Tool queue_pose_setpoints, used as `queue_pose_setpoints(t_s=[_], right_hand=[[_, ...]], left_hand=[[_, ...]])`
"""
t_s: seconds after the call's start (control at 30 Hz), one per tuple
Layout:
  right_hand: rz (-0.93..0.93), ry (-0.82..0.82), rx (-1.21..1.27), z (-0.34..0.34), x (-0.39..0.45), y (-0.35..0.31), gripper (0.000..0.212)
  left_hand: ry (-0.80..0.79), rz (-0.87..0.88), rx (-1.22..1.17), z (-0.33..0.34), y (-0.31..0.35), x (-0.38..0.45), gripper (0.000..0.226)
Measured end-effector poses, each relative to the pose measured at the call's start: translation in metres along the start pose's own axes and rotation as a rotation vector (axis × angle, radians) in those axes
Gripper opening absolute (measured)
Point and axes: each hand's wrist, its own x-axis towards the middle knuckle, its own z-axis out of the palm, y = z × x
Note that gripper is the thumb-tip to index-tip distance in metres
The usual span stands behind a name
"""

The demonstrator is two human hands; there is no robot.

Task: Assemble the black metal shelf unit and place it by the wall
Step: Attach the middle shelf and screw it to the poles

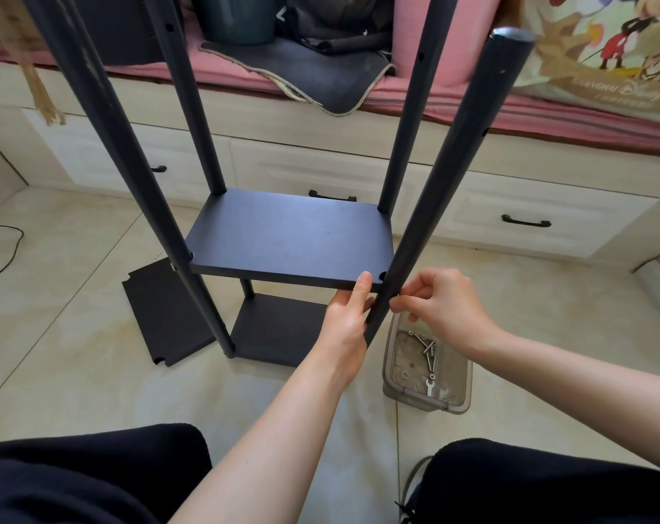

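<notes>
Keep your left hand (pixel 345 319) gripping the middle shelf (pixel 290 238) at its near right corner; your right hand (pixel 440 304) pinches at the near right pole (pixel 453 175); level the shelf first.

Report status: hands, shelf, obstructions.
Left hand gripping middle shelf board. Right hand pinching at near-right post. Spare board on floor, clear.

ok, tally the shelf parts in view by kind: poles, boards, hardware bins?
Poles: 4, all standing in the frame
Boards: 3, one raised, one at the base, one loose on the floor
Hardware bins: 1, holding screws and a small wrench
Total: 8
</notes>
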Motion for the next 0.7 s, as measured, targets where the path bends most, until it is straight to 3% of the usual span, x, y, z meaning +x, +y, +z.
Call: queue_pose_setpoints(t_s=[0.7], right_hand=[[0.088,-0.079,0.129,-0.004,0.004,0.002,0.012]], left_hand=[[0.171,0.044,0.092,0.000,-0.009,0.007,0.023]])
